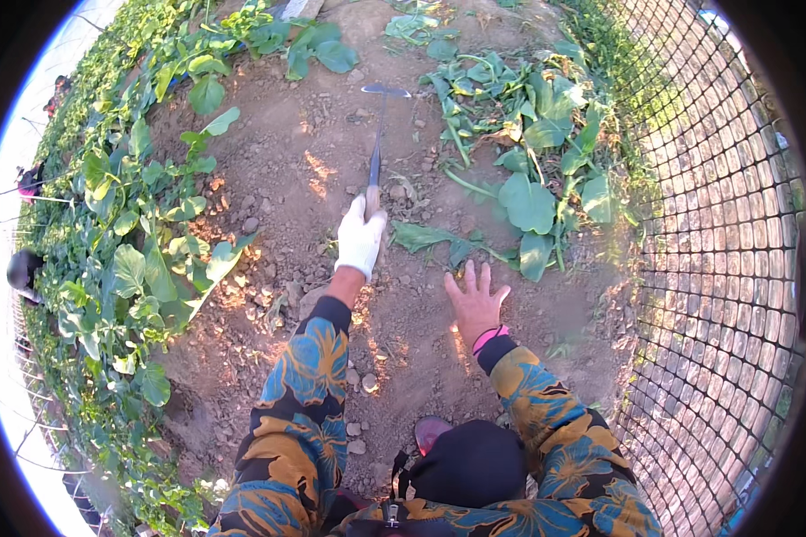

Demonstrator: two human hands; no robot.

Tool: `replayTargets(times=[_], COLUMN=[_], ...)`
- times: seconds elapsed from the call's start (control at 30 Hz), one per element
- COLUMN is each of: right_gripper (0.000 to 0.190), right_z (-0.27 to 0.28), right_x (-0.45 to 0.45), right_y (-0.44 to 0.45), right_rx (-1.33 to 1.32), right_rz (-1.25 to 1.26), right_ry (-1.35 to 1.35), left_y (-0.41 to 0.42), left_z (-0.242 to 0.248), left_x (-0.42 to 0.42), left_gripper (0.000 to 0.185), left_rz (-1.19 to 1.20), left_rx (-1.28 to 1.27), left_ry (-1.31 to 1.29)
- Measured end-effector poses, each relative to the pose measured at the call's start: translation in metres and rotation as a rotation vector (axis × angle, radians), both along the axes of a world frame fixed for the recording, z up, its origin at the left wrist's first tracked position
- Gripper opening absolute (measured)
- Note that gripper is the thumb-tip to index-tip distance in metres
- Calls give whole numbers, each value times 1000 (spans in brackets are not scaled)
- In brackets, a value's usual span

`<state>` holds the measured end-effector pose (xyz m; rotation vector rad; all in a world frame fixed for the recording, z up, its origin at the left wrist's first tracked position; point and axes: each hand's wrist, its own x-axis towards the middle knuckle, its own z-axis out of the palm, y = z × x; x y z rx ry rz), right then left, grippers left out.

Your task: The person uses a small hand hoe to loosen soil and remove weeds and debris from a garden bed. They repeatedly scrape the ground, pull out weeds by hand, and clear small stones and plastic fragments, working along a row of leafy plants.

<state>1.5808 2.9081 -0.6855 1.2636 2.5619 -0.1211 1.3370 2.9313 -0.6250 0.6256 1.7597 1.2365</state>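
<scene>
My left hand (361,240) wears a white knit glove and is closed around the wooden handle of a small hoe (375,164). The hoe's dark shaft points away from me, and its flat metal blade (385,90) is at the far end over bare soil. Bare, with fingers spread and nothing in it, my right hand (475,303) is just short of a cut leaf (422,236) on the ground. Beyond it, a heap of cut leafy greens (527,201) lies along the right side of the soil.
Leafy plants (151,268) grow thickly on the left. A black mesh fence (712,282) runs down the right, with brickwork (685,403) behind it. Clods and stones (369,382) dot the soil. At the far left edge, a person (25,268) is partly visible.
</scene>
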Motion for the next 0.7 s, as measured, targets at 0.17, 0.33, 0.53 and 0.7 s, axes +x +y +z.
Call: replayTargets(times=[0.17, 0.33, 0.53, 0.7], right_gripper=[91, 94, 78, 61], right_z=[28, 26, 17, 58], right_x=[-20, -4, 10, 42], right_y=[1, 5, 12, 115], right_rx=[-156, -189, -142, 128], right_rz=[-1, -20, -24, -292], right_ry=[0, 31, 179, 700], left_y=[69, 6, -6, 41], left_z=[-1, -32, -5, -11], left_x=[7, 68, 35, 6], left_gripper=[11, 33, 40, 35], left_rz=[18, -127, -153, -127], left_rx=[-46, -28, -14, -31], left_ry=[-177, 140, 674, 497])
